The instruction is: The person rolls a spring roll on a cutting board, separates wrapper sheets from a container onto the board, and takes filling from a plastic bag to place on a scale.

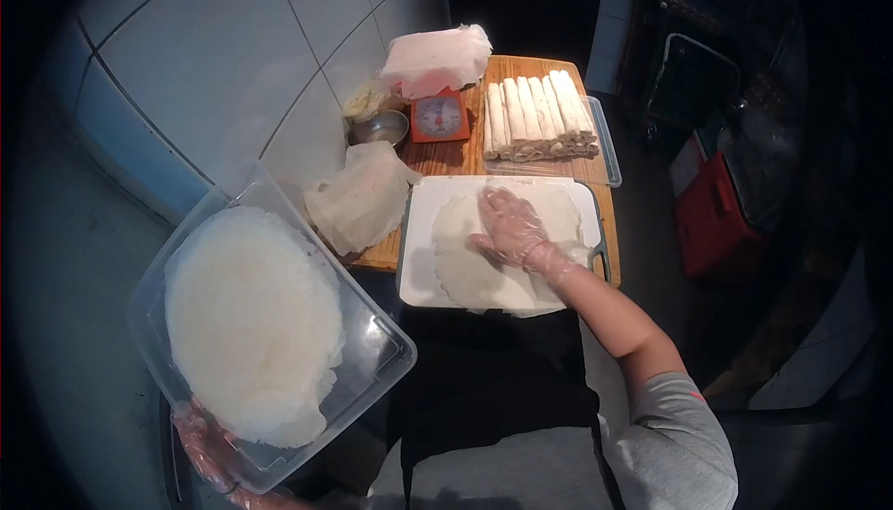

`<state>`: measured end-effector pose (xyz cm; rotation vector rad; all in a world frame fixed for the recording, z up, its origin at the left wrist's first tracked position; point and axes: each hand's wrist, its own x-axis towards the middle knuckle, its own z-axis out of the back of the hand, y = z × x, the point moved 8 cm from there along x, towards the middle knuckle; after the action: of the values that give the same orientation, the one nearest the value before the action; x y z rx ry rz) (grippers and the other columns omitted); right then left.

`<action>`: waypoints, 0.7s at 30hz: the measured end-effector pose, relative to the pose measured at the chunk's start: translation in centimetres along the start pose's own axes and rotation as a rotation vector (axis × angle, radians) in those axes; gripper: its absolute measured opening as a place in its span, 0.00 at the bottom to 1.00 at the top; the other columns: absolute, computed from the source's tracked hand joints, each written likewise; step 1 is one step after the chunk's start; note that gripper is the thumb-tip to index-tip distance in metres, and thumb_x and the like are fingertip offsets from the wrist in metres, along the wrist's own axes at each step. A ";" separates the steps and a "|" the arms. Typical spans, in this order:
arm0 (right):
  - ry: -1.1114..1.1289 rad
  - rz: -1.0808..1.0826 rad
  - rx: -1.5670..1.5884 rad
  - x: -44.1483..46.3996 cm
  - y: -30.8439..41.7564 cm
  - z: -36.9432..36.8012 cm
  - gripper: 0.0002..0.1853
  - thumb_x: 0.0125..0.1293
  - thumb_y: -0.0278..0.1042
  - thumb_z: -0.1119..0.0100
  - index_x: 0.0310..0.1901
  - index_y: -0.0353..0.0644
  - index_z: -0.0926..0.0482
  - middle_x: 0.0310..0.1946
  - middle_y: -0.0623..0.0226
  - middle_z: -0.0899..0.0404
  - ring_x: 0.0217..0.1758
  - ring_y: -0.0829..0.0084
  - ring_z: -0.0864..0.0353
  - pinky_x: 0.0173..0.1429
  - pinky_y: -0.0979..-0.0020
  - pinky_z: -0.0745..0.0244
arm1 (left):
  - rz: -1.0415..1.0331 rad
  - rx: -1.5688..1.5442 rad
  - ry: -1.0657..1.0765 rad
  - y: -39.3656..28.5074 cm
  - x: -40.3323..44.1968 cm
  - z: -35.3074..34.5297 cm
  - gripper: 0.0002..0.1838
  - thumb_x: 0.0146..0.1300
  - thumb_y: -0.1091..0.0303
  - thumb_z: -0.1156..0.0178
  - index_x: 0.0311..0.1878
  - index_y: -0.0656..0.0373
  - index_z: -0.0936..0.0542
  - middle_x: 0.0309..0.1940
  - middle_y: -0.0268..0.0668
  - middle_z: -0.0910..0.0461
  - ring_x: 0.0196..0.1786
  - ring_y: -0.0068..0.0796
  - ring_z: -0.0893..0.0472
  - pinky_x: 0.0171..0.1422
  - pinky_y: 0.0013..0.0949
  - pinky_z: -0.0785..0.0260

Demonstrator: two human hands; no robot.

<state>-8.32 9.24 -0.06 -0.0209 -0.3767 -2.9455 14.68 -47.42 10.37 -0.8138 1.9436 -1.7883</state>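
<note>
My right hand [510, 229], in a clear plastic glove, lies flat with its fingers stretched out on a thin, round wrapper sheet [456, 254]. This pale sheet is spread over a white cutting board [416, 278] with a dark rim and handle. At the lower left, my gloved left hand [206, 447] grips the near side of a clear plastic tub [377, 347]; some of its fingers are hidden. Inside the tub sits a stack of round, whitish wrapper sheets [251, 315]. The tub is left of the board, in front of the tiled wall.
Stacked rolled wrappers [535, 112] lie on a clear lid [605, 138] beyond the board. A red dial scale [440, 117], with a pale package on top, stands beside a metal bowl [381, 129]. A crumpled translucent sheet [358, 196] lies left; a red box [712, 222] stands right.
</note>
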 end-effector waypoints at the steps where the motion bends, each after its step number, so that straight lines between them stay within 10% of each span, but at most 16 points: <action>1: -0.019 0.000 -0.008 1.0 0.2 -0.7 0.45 0.67 0.63 0.51 0.73 0.33 0.43 0.76 0.49 0.48 0.80 0.51 0.52 0.79 0.52 0.53 | 0.017 -0.066 -0.025 0.0 -0.2 -0.3 0.36 0.69 0.47 0.45 0.71 0.63 0.39 0.67 0.45 0.30 0.61 0.41 0.23 0.50 0.42 0.21; 5: -0.041 0.040 0.014 3.1 0.6 -1.2 0.43 0.69 0.61 0.53 0.74 0.33 0.44 0.77 0.50 0.48 0.80 0.54 0.51 0.80 0.53 0.55 | -0.182 -0.043 -0.062 0.3 -0.2 0.1 0.38 0.68 0.44 0.44 0.71 0.63 0.39 0.65 0.46 0.28 0.59 0.38 0.21 0.48 0.37 0.23; 12: 0.004 -0.155 1.372 5.8 -5.5 0.7 0.43 0.73 0.68 0.64 0.74 0.36 0.44 0.72 0.48 0.41 0.76 0.58 0.40 0.77 0.60 0.42 | -0.037 -0.077 0.305 -0.6 0.5 -6.7 0.38 0.61 0.55 0.38 0.71 0.59 0.39 0.60 0.47 0.27 0.50 0.39 0.19 0.37 0.37 0.19; 19: 0.607 0.305 2.529 -3.6 2.0 7.4 0.60 0.58 0.79 0.47 0.78 0.42 0.59 0.72 0.45 0.43 0.71 0.45 0.35 0.64 0.38 0.29 | 0.152 -0.393 0.675 2.9 -0.5 -23.1 0.19 0.69 0.67 0.47 0.62 0.57 0.32 0.52 0.44 0.23 0.42 0.37 0.17 0.31 0.36 0.17; 21: 0.457 0.368 2.194 -7.8 1.0 6.8 0.60 0.57 0.73 0.38 0.78 0.44 0.59 0.73 0.45 0.44 0.67 0.45 0.29 0.64 0.42 0.26 | 0.143 -0.411 0.725 4.0 -0.9 -27.4 0.19 0.69 0.68 0.48 0.62 0.55 0.32 0.48 0.41 0.23 0.42 0.35 0.17 0.31 0.35 0.17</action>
<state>-0.54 11.26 6.51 0.6510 -2.5080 -0.8192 -2.49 -25.66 9.64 -0.0993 2.8024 -1.7638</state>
